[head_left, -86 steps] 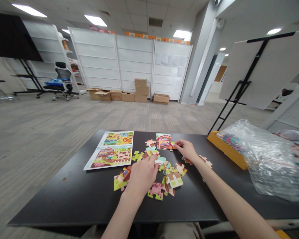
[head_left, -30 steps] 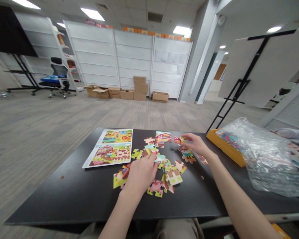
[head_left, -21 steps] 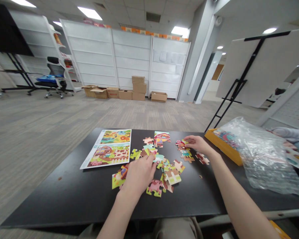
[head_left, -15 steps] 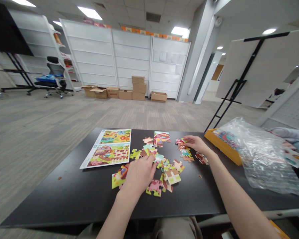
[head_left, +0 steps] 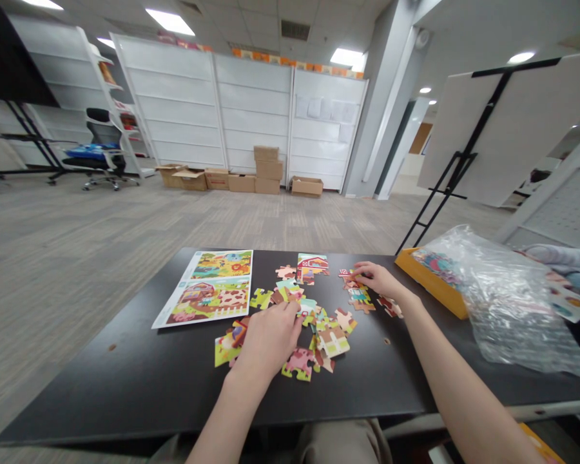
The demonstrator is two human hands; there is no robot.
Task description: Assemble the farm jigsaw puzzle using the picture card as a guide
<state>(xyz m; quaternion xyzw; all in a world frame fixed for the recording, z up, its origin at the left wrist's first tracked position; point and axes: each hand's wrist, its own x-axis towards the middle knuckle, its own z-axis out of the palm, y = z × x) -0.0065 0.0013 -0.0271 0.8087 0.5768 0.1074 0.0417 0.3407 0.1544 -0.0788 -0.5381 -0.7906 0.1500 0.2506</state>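
Head camera view: 2 bare hands work over loose jigsaw puzzle pieces [head_left: 319, 328] scattered on a black table [head_left: 125, 386]. The right hand [head_left: 379, 280], fingers extended and unclenched, rests its fingertips [head_left: 356, 272] on a small red-and-white puzzle piece [head_left: 347, 273], which lies just right of a partly assembled barn section [head_left: 312, 265]; whether that piece is gripped cannot be told. The left hand [head_left: 268, 341], fingers loosely curved, bears down on the middle of the pile, its grip equally unclear. A printed picture sheet [head_left: 203, 296] with a farm scene and an animal scene lies left of the pieces. To the right sit an orange tray [head_left: 430, 287] and a clear plastic bag [head_left: 507, 316], with a pale sleeve [head_left: 555, 256] beyond. Cardboard boxes [head_left: 265, 171] line far white shelving [head_left: 251, 109].
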